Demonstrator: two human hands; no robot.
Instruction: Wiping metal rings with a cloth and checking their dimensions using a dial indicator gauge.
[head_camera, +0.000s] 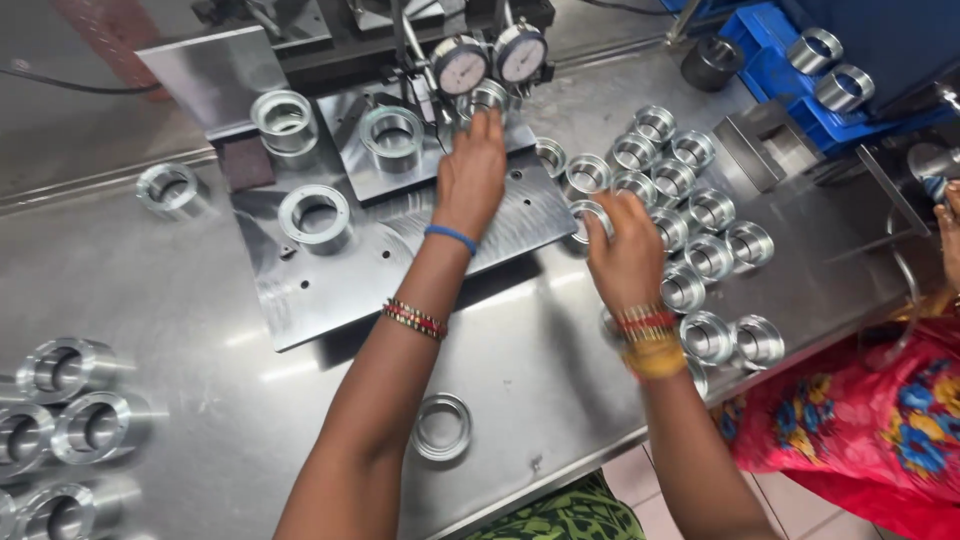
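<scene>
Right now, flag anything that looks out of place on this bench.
One flat metal ring lies alone near the table's front edge, apart from the clustered rings by the right hand. Nothing looks spilled or damaged.

Both bare forearms are reaching up from the bottom of the frame toward its upper middle. The left hand (470, 172) is lying furthest forward, just left of centre near the top, its back facing the camera and its fingers stretching up and slightly curling at the tips. Its wrist is wearing a blue band, with a stack of thin bangles sitting lower down the forearm. The right hand (627, 255) is hovering lower, right of centre, back also facing up, its fingers bending inward toward the upper left in a loose pinch. Red and yellow bangles are circling its wrist. The two arms are angling slightly apart.
</scene>
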